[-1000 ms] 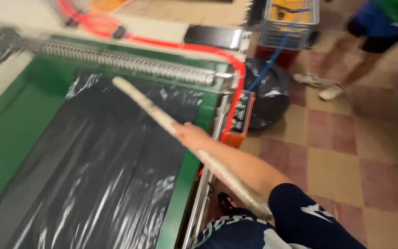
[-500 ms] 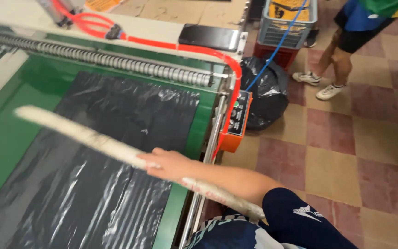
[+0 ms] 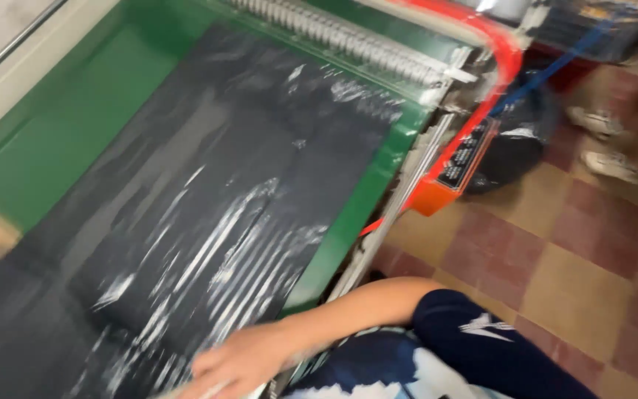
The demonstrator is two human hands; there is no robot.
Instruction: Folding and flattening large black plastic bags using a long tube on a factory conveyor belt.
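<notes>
My right hand (image 3: 239, 362) lies flat, fingers loose, on the black plastic sheet (image 3: 186, 214) at the near edge of the green machine bed (image 3: 60, 111); gripping anything, can't tell, blurred. Sheet is already spread to the roller (image 3: 356, 41); smoothing looks unfinished. Left hand unseen.

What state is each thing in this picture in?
Black plastic sheet: spread flat on the green table, wrinkled, glossy.
Right hand: resting on the sheet's near edge, blurred; grip unclear.
Black bag: on the floor, bulging.
Orange control box: mounted on the table's side.
</notes>
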